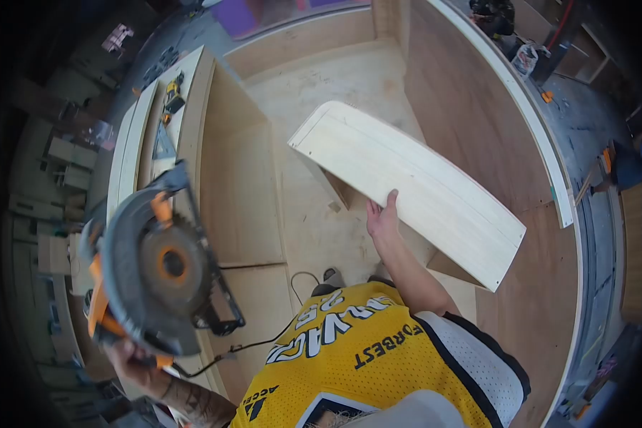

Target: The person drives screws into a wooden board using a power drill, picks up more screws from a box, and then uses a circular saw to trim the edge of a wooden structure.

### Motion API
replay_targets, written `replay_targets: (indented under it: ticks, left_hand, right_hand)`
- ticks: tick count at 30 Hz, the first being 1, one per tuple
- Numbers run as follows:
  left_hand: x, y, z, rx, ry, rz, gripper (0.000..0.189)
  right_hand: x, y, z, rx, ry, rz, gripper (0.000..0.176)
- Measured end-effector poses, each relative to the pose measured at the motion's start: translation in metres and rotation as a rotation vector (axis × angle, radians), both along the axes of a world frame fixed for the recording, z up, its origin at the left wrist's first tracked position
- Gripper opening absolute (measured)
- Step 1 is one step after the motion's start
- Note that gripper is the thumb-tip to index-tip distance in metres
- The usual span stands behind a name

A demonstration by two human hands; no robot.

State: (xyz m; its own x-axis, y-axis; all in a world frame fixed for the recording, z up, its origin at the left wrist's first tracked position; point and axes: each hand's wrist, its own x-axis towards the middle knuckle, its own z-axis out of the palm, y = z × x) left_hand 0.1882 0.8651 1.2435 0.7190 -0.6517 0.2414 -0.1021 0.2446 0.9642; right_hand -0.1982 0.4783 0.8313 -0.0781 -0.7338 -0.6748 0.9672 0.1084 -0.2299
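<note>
On the left, my left hand grips the rear handle of an orange and black circular saw, raised with its round blade facing inward. The saw's cord hangs down past my jersey. My right hand holds the near edge of a long pale wooden box, thumb on its top panel and fingers curled beneath. This top has a rounded far corner and pencil lines along its length. The box sits at a slant over the plywood floor, its underside partly hidden.
A wooden cabinet frame stands at left, with a yellow cordless tool and a metal square on top. A tall plywood wall rises at right. Beyond it a person is partly visible near a white bag.
</note>
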Motion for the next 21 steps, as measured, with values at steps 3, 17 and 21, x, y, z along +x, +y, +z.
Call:
replay_targets:
  ticks: [3,17,21]
  left_hand:
    - [-0.014,-0.147,-0.025,0.125,0.096,-0.313,0.071]
    - [0.046,-0.393,-0.171,0.398,0.217,-0.832,0.054]
    - [0.056,-0.419,-0.168,0.439,0.144,-0.948,0.056]
  right_hand:
    - [0.001,0.002,0.007,0.071,0.044,-0.031,0.073]
    - [-0.024,0.039,0.016,0.166,0.181,0.268,0.074]
    - [-0.022,0.059,0.078,0.129,0.576,0.746,0.061]
